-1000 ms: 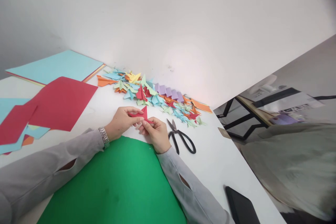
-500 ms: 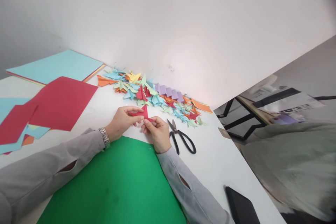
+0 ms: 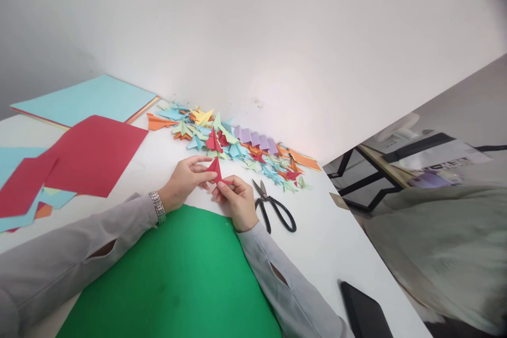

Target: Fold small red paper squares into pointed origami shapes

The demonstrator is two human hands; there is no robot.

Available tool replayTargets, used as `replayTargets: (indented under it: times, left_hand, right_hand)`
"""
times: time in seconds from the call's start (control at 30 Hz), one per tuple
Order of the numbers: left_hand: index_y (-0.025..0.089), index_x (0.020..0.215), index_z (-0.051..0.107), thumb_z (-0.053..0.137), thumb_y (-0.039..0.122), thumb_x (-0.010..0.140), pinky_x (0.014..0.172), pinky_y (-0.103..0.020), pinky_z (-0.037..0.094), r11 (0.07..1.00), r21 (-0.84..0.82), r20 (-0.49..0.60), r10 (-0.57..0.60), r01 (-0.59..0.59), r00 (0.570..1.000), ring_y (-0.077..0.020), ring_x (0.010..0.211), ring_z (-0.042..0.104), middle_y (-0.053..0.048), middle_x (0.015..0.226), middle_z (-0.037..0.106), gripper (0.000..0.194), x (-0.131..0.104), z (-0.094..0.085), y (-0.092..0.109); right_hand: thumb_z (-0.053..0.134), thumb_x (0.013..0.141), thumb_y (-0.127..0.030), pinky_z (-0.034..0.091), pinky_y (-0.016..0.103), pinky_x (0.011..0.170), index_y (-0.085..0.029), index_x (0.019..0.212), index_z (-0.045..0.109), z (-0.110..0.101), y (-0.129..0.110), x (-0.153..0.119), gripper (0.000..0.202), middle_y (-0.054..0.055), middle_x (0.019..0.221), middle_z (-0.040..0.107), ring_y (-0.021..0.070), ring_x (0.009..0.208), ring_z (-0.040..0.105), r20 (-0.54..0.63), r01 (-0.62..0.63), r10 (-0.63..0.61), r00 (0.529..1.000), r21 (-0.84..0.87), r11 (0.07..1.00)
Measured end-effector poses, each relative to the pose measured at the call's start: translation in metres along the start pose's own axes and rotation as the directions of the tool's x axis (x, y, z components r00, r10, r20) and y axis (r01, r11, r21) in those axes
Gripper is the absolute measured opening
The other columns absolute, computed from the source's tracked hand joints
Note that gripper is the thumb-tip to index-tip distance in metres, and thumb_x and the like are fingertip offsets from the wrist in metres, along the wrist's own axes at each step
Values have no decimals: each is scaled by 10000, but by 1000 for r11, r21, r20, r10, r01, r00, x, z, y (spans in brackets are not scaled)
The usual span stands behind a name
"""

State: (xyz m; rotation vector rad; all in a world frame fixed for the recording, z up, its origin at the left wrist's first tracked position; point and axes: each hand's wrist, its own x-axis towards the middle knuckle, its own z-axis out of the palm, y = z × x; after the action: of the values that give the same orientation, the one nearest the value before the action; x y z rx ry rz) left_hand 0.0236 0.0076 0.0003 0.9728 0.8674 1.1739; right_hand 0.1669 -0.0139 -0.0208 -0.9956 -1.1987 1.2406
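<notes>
a: what are the hands doing?

b: from my remote seat i see both hands meeting over the white table (image 3: 328,232). the left hand (image 3: 184,180) and the right hand (image 3: 234,198) pinch a small folded red paper piece (image 3: 216,170) between their fingertips, its point standing upward. both hands are closed narrowly on it.

a: where exactly is that piece?

b: just above the far edge of a large green sheet (image 3: 178,274) lying right in front of me, between the two hands. a metal watch band (image 3: 158,207) circles the left wrist, and grey sleeves cover both arms.

a: what lies around them?

b: black scissors (image 3: 274,207) lie just beside the right hand, blades apart. beyond the hands a pile of folded paper shapes (image 3: 233,148) in blue, orange, purple, yellow and red runs along the wall. to the left rest a red sheet (image 3: 93,156) and a pale blue sheet (image 3: 87,99). a dark flat device (image 3: 364,314) sits near the table's lower right edge.
</notes>
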Motion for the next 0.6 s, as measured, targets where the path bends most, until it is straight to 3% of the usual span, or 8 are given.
replayTargets:
  times: [0.13,0.2,0.4,0.6]
  left_hand:
    - [95,946,615,712,426,632,516,-262,479,989,-139,10,-55,56,998,-154,591,605,-51,659,662,466,0,0,4]
    - [104,889,634,701,428,643,524,-257,471,987,-146,32,-63,67,997,-137,572,587,-40,654,649,412,1,-1,5]
    - [117,712,657,801,296,536,513,-222,418,996,71,131,-58,49,990,-83,515,512,4,598,608,289,-2,-1,5]
    - [125,622,649,774,349,592,501,-229,425,978,208,194,-9,-32,981,-105,502,535,-11,521,597,258,-1,-4,0]
  right_hand:
    - [702,676,-307,393,220,429,-185,643,585,-1,-2,0,172,-14,509,651,97,393,511,-73,-9,11,997,29,1000]
    - [681,665,-272,387,220,418,-189,601,562,-2,-3,0,159,-25,465,622,95,374,490,-68,-23,27,997,46,999]
    - [676,651,-264,401,221,413,-193,581,563,-3,-2,-1,150,-37,427,596,94,361,477,13,-26,26,1000,5,1000]
    - [692,689,-392,412,235,426,-195,618,580,-2,-2,-1,237,-22,469,616,110,396,512,23,-19,19,1000,2,1000]
